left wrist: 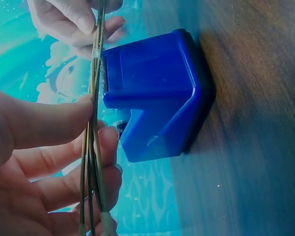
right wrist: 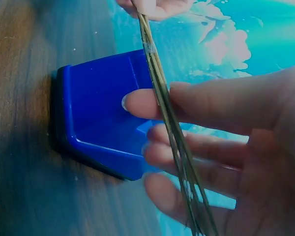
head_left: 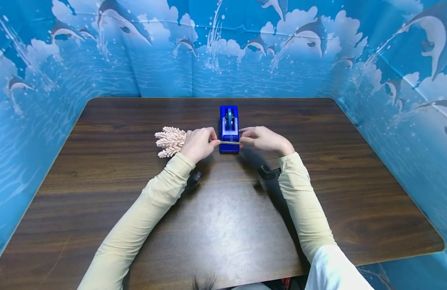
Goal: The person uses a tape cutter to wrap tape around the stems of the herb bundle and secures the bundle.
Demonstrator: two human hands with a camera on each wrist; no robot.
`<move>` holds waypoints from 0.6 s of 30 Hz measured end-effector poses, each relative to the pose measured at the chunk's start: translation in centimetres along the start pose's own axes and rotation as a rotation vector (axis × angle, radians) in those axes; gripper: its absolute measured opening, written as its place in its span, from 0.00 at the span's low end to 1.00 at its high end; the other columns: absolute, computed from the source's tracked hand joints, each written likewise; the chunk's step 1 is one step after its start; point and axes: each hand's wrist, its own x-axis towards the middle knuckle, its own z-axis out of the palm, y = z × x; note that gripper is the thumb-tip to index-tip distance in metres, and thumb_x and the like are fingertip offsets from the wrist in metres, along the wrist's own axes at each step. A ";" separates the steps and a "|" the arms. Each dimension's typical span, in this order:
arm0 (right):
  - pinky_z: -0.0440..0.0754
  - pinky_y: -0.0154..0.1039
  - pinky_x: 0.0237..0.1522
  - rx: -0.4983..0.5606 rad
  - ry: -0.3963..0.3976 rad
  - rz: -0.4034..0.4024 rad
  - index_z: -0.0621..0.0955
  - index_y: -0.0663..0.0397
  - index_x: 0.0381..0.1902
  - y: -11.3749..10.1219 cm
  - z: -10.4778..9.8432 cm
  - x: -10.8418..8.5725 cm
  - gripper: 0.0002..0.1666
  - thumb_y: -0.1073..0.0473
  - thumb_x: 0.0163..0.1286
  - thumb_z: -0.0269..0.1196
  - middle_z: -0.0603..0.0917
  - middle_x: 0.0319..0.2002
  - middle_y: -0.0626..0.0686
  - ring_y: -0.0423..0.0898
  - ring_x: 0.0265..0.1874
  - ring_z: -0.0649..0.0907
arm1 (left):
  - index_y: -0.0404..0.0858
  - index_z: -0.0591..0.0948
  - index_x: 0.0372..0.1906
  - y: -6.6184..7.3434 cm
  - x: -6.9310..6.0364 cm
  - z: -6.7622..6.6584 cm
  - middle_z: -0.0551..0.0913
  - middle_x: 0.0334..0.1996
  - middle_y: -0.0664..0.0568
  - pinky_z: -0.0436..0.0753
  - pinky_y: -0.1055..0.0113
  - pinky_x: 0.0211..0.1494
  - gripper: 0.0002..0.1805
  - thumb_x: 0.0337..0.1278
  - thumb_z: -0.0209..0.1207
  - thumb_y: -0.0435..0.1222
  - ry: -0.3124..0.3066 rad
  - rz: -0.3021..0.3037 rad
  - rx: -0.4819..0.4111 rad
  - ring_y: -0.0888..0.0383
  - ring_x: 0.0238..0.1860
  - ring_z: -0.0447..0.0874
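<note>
Got my left hand [head_left: 200, 143] and right hand [head_left: 264, 140] apart, each pinching the same thin stems [head_left: 229, 142], which run across the near end of the blue tape dispenser [head_left: 229, 133] at my 12 o'clock. Pale pink bunch [head_left: 170, 141] lies at my left hand's 9 o'clock.

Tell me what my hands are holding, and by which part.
A bundle of thin stems: the left hand and right hand pinch it on either side of its clear tape.

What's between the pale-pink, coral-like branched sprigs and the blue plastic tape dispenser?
Head view: the person's bare left hand, pinching thin brown stems.
</note>
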 end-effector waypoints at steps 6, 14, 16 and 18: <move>0.81 0.43 0.36 0.044 -0.064 -0.040 0.83 0.62 0.40 0.4 0.3 0.4 0.15 0.58 0.75 0.53 0.85 0.35 0.61 0.52 0.31 0.83 | 0.40 0.80 0.32 0.0 0.0 0.1 0.88 0.35 0.46 0.70 0.50 0.52 0.09 0.59 0.63 0.42 0.017 -0.007 0.013 0.45 0.43 0.85; 0.82 0.52 0.36 0.211 -0.088 0.080 0.82 0.65 0.49 0.6 0.5 0.5 0.16 0.62 0.76 0.50 0.86 0.27 0.58 0.49 0.22 0.82 | 0.40 0.80 0.33 -0.1 0.1 0.2 0.87 0.35 0.46 0.70 0.50 0.52 0.09 0.58 0.63 0.42 0.019 0.000 0.013 0.44 0.44 0.84; 0.82 0.52 0.35 0.257 -0.091 0.103 0.81 0.66 0.50 0.5 0.6 0.5 0.16 0.63 0.75 0.51 0.86 0.27 0.58 0.46 0.20 0.81 | 0.40 0.80 0.33 -0.1 0.1 0.2 0.87 0.35 0.46 0.70 0.51 0.52 0.09 0.58 0.63 0.42 0.016 0.000 0.011 0.44 0.43 0.84; 0.82 0.51 0.34 0.285 -0.101 0.120 0.81 0.66 0.52 0.5 0.6 0.4 0.16 0.63 0.74 0.52 0.86 0.28 0.61 0.44 0.19 0.80 | 0.40 0.80 0.32 0.0 0.1 0.2 0.87 0.35 0.46 0.70 0.51 0.52 0.09 0.57 0.64 0.41 0.011 0.002 0.014 0.45 0.43 0.84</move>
